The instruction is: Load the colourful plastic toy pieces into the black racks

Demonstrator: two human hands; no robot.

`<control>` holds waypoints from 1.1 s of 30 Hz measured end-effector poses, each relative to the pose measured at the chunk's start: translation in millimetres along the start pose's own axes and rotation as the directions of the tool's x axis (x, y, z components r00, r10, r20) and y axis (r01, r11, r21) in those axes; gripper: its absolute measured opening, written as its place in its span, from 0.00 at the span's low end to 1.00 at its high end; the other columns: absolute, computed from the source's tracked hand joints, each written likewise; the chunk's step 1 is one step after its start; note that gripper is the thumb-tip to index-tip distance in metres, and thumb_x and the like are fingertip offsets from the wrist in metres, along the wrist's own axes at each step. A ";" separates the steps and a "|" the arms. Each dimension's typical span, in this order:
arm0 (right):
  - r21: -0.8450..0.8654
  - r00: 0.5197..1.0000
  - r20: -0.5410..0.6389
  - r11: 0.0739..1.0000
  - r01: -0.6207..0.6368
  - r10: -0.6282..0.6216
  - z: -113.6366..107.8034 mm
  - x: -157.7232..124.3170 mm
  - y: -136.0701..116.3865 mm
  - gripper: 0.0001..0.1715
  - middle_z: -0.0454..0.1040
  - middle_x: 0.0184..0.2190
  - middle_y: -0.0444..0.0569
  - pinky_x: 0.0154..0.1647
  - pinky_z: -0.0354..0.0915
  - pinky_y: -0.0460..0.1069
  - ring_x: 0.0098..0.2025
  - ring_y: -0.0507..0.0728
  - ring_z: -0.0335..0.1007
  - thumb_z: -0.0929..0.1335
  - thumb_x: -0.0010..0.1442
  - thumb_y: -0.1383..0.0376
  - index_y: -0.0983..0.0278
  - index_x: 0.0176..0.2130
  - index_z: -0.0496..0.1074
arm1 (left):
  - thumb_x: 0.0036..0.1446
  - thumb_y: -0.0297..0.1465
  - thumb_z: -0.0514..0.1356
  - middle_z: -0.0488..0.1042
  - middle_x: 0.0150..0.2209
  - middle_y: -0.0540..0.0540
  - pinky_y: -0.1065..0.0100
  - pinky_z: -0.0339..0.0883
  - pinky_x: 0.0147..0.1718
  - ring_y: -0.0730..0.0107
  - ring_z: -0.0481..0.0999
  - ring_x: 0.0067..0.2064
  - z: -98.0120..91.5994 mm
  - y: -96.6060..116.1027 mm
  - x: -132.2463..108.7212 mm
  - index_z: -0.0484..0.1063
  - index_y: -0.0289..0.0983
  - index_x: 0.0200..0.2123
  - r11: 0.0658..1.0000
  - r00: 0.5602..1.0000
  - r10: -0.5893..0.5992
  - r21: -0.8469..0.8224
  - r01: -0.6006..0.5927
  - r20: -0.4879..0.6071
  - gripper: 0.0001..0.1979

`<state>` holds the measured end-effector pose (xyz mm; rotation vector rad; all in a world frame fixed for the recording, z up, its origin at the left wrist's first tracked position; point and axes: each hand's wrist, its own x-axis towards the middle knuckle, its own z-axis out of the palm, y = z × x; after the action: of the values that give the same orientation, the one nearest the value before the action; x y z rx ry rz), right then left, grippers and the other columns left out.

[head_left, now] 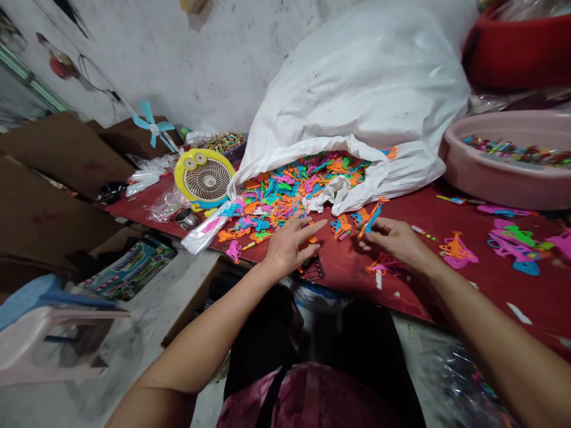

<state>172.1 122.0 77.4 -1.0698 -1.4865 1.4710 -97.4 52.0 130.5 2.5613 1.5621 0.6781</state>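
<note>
My right hand (395,238) pinches thin orange and blue plastic toy pieces (371,221) above the red tabletop (348,267). They stand upright, seen nearly edge-on, so their exact shape is unclear. My left hand (292,245) has its fingers spread over the table's front edge, beside a heap of small bright plastic toy pieces (285,205). That heap spills from the mouth of a large white sack (357,89) lying on the table. Between my hands lie a few orange and blue pieces (341,226). Under my right wrist are some pink and orange ones (384,264).
Left of the sack stand a yellow fan (179,172) and a clear plastic bag bundle (200,235). A pink basin (499,178) of wrapped items is at right, with a red tub (521,53) above. Loose toys (513,241) lie near it. A plastic stool (49,339) stands at lower left.
</note>
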 end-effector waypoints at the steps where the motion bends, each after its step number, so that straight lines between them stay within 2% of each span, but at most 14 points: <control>1: 0.016 1.000 0.000 1.000 0.003 -0.003 9.6 -1.9 -0.6 0.25 0.76 0.27 0.46 0.30 0.70 0.47 0.28 0.52 0.73 0.76 0.45 0.49 0.63 0.35 0.73 | 0.63 0.38 0.59 0.65 0.63 0.46 0.53 0.59 0.65 0.59 0.58 0.68 -0.9 -2.1 0.6 0.58 0.46 0.66 1.000 1.000 0.006 -0.015 -0.006 0.001 0.29; 3: 0.038 1.000 -0.006 0.999 -0.009 0.010 28.8 -5.3 1.8 0.26 0.76 0.27 0.46 0.30 0.71 0.47 0.27 0.53 0.74 0.76 0.44 0.49 0.64 0.36 0.73 | 0.61 0.38 0.61 0.66 0.64 0.45 0.53 0.57 0.65 0.59 0.59 0.67 -2.3 -7.0 2.0 0.55 0.43 0.67 0.999 1.000 0.022 -0.036 -0.023 -0.003 0.33; 7: 0.058 1.000 -0.022 0.998 -0.020 0.022 65.0 -10.2 18.8 0.25 0.77 0.25 0.46 0.31 0.72 0.47 0.27 0.53 0.75 0.76 0.46 0.50 0.65 0.35 0.72 | 0.62 0.39 0.61 0.69 0.61 0.42 0.53 0.57 0.65 0.59 0.63 0.65 -4.2 -17.3 4.3 0.65 0.40 0.61 0.996 0.997 0.069 -0.056 -0.068 0.019 0.26; 12: 0.182 0.987 -0.149 0.983 -0.025 0.053 100.1 -9.6 41.1 0.28 0.78 0.26 0.45 0.35 0.74 0.49 0.29 0.55 0.77 0.78 0.40 0.50 0.64 0.35 0.73 | 0.63 0.40 0.59 0.69 0.61 0.41 0.50 0.58 0.64 0.55 0.60 0.67 -1.7 -30.1 4.5 0.66 0.39 0.61 0.986 0.992 0.125 -0.110 -0.125 -0.007 0.25; 15: 0.105 0.979 -0.203 0.994 0.001 0.020 113.2 -7.2 50.0 0.24 0.77 0.25 0.47 0.34 0.72 0.50 0.28 0.55 0.75 0.78 0.39 0.52 0.65 0.31 0.74 | 0.62 0.39 0.60 0.69 0.61 0.41 0.50 0.58 0.64 0.54 0.61 0.67 1.2 -36.9 5.2 0.67 0.38 0.60 0.978 0.987 0.159 -0.136 -0.161 -0.023 0.24; 22: -0.140 0.961 -0.262 0.989 0.054 -0.089 124.2 -3.9 64.6 0.17 0.78 0.26 0.49 0.32 0.69 0.51 0.27 0.56 0.72 0.74 0.45 0.54 0.65 0.31 0.75 | 0.61 0.35 0.62 0.69 0.61 0.41 0.55 0.56 0.65 0.58 0.60 0.67 -1.9 -38.7 6.5 0.67 0.35 0.60 0.985 0.992 0.123 -0.125 -0.120 0.020 0.25; 27: -0.373 0.940 -0.279 0.924 0.081 -0.195 125.3 -2.5 66.9 0.17 0.78 0.26 0.51 0.33 0.68 0.52 0.28 0.58 0.72 0.71 0.49 0.53 0.66 0.29 0.75 | 0.60 0.36 0.63 0.68 0.62 0.44 0.55 0.55 0.66 0.59 0.61 0.67 -4.4 -40.0 6.8 0.66 0.38 0.60 0.985 0.993 0.116 -0.134 -0.111 0.031 0.26; 31: -0.493 0.951 -0.156 0.855 0.159 -0.267 123.7 -3.1 64.8 0.18 0.78 0.31 0.53 0.39 0.68 0.53 0.34 0.60 0.74 0.69 0.54 0.52 0.64 0.32 0.76 | 0.61 0.37 0.62 0.67 0.63 0.43 0.56 0.55 0.66 0.60 0.60 0.67 -6.4 -41.9 6.5 0.66 0.38 0.60 0.985 0.991 0.120 -0.131 -0.112 0.052 0.25; 33: -0.576 0.944 -0.080 0.788 0.218 -0.320 123.3 -5.6 61.7 0.18 0.78 0.32 0.53 0.42 0.67 0.53 0.36 0.59 0.74 0.67 0.57 0.52 0.63 0.34 0.76 | 0.61 0.36 0.62 0.68 0.62 0.44 0.55 0.56 0.65 0.60 0.60 0.67 -7.4 -42.3 5.8 0.66 0.40 0.60 0.986 0.992 0.113 -0.133 -0.106 0.052 0.25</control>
<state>61.3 72.3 11.7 -1.2179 -1.9087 0.7201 -133.3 76.1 127.3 2.5609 1.3216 0.6820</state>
